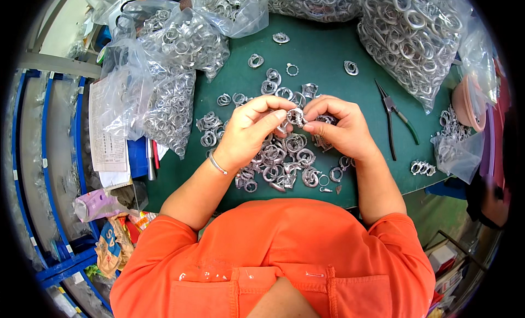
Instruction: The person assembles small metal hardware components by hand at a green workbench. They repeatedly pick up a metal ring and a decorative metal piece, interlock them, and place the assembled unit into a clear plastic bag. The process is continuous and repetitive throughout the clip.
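Between my fingertips I hold a silver-grey metal ring (296, 117) above a heap of similar pieces. My left hand (256, 126) pinches it from the left, thumb and forefinger closed on its edge. From the other side my right hand (340, 125) grips it with thumb and bent fingers. The heap of loose rings (276, 156) spreads beneath and in front of both hands; part of it is hidden by them. More single rings (255, 60) lie scattered farther off on the green tabletop (322, 39).
Clear bags full of rings stand at the back left (169, 94) and back right (404, 39). Long-nosed pliers (392, 113) lie to the right. A pink tub (468, 102) stands at the right edge, near a linked row of rings (423, 167). Papers (108, 132) hang at left.
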`<act>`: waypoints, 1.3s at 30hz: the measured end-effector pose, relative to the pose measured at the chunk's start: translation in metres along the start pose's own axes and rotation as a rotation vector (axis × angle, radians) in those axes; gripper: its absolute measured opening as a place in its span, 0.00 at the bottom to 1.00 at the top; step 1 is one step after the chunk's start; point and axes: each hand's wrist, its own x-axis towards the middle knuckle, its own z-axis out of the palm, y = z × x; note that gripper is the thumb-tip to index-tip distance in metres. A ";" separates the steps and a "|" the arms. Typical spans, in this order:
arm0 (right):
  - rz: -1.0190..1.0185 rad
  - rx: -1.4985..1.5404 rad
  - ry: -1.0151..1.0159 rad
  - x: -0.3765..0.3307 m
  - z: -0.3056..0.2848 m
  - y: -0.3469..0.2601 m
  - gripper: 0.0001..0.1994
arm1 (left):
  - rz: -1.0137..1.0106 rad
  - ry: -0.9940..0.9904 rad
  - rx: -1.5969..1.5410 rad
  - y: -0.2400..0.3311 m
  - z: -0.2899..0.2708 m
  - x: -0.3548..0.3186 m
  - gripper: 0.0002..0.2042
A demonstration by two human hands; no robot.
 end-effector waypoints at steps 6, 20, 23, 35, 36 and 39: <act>0.008 0.051 -0.028 -0.001 0.002 0.001 0.06 | 0.144 -0.013 0.193 -0.006 -0.005 0.001 0.09; 0.167 0.032 -0.025 -0.004 0.006 -0.007 0.11 | -0.053 -0.008 0.033 -0.001 -0.002 -0.002 0.12; 0.216 -0.097 -0.012 -0.002 0.004 -0.013 0.13 | 0.017 -0.047 0.047 -0.007 -0.002 -0.001 0.11; -0.101 0.031 0.126 -0.002 0.008 0.001 0.12 | 0.308 0.046 0.379 -0.009 0.003 0.001 0.07; -0.111 0.014 0.116 -0.002 0.009 0.002 0.12 | 0.298 0.048 0.386 -0.009 0.003 0.001 0.06; -0.151 -0.040 0.084 -0.003 0.011 0.002 0.12 | 0.317 0.056 0.378 -0.010 0.003 0.001 0.06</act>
